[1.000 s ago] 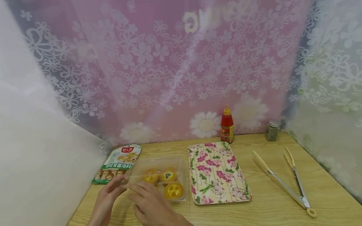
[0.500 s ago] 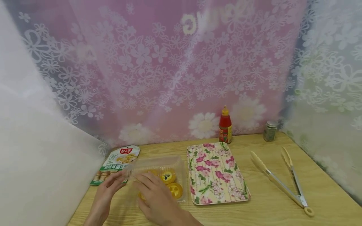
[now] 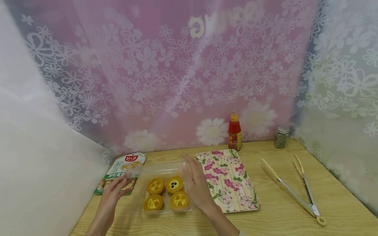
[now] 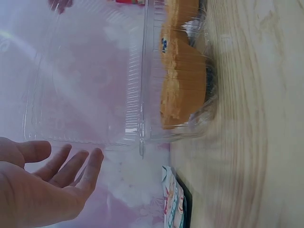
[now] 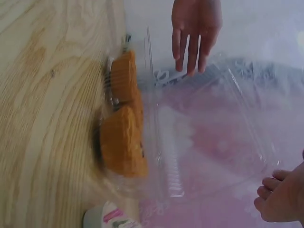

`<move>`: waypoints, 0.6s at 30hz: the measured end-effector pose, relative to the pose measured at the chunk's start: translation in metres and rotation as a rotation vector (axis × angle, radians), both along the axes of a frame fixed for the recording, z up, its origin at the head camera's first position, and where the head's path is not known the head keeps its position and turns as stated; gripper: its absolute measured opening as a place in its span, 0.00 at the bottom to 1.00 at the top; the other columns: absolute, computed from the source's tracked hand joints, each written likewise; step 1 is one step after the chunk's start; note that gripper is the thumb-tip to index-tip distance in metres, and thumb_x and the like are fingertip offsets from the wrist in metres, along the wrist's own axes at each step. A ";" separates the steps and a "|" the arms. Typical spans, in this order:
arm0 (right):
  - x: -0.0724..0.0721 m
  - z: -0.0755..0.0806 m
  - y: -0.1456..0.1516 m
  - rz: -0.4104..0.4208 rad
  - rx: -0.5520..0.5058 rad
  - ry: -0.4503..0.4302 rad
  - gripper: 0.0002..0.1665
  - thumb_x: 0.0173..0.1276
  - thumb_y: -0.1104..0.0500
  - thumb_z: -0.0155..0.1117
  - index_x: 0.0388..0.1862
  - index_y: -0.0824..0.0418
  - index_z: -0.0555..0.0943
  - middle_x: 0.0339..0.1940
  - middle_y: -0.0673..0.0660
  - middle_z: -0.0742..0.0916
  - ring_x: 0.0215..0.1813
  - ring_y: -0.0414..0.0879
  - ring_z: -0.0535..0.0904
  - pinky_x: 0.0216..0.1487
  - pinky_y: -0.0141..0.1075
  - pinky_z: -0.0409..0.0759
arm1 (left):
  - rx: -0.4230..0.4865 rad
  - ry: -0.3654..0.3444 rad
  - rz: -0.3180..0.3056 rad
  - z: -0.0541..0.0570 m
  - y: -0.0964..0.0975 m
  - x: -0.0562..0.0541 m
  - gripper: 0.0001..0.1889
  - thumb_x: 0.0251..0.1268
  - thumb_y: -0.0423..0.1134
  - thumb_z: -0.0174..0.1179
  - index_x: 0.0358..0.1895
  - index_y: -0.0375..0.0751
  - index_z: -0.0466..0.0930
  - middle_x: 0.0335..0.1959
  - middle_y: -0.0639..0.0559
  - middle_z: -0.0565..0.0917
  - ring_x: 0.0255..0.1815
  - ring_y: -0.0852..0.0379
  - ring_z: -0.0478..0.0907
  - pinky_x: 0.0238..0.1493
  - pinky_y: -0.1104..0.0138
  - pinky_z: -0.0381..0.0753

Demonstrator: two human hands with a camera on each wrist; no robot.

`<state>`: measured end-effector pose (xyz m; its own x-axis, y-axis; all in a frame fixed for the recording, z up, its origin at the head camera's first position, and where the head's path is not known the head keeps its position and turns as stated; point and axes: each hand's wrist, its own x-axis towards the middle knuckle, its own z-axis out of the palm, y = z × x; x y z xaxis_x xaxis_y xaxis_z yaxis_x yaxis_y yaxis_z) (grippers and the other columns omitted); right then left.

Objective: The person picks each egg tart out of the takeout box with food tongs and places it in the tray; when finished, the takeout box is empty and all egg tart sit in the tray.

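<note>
A clear plastic clamshell box (image 3: 167, 212) holds several egg tarts (image 3: 155, 186), one topped with dark dots. Its hinged lid (image 4: 90, 80) stands raised above the base. My left hand (image 3: 110, 196) is at the lid's left edge, fingers spread and slightly bent, and the left wrist view shows the fingertips right by that edge. On the other side, my right hand (image 3: 200, 188) reaches along the lid's right edge with fingers extended. In the right wrist view, the fingertips of this right hand (image 5: 280, 197) are at a lid corner.
Behind my left hand lies a green and white food pouch (image 3: 125, 167). A floral tray (image 3: 227, 180) is right of the box, with metal tongs (image 3: 292, 193) farther right. A red sauce bottle (image 3: 234, 132) and a small jar (image 3: 281, 137) stand along the back curtain (image 3: 165, 82).
My right hand has moved from the box's left front across to the lid's right edge, uncovering the tarts in the head view. My left hand stays near the lid's left edge.
</note>
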<state>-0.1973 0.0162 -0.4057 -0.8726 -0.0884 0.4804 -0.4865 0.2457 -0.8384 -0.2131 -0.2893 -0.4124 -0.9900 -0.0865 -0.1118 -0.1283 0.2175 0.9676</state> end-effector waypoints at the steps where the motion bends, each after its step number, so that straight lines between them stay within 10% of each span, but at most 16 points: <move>1: -0.002 -0.002 0.004 -0.009 -0.039 -0.024 0.27 0.89 0.49 0.41 0.80 0.51 0.67 0.80 0.57 0.70 0.81 0.59 0.61 0.75 0.67 0.60 | 0.003 0.005 -0.005 0.001 0.000 -0.001 0.30 0.87 0.53 0.45 0.81 0.42 0.59 0.79 0.43 0.64 0.53 0.77 0.76 0.60 0.69 0.80; 18: -0.030 -0.037 0.027 0.052 -0.139 -0.203 0.36 0.89 0.40 0.28 0.81 0.58 0.66 0.78 0.64 0.71 0.80 0.65 0.62 0.76 0.68 0.56 | -0.015 0.108 -0.098 0.009 0.008 -0.023 0.27 0.89 0.51 0.39 0.83 0.52 0.56 0.83 0.48 0.57 0.78 0.48 0.62 0.61 0.68 0.78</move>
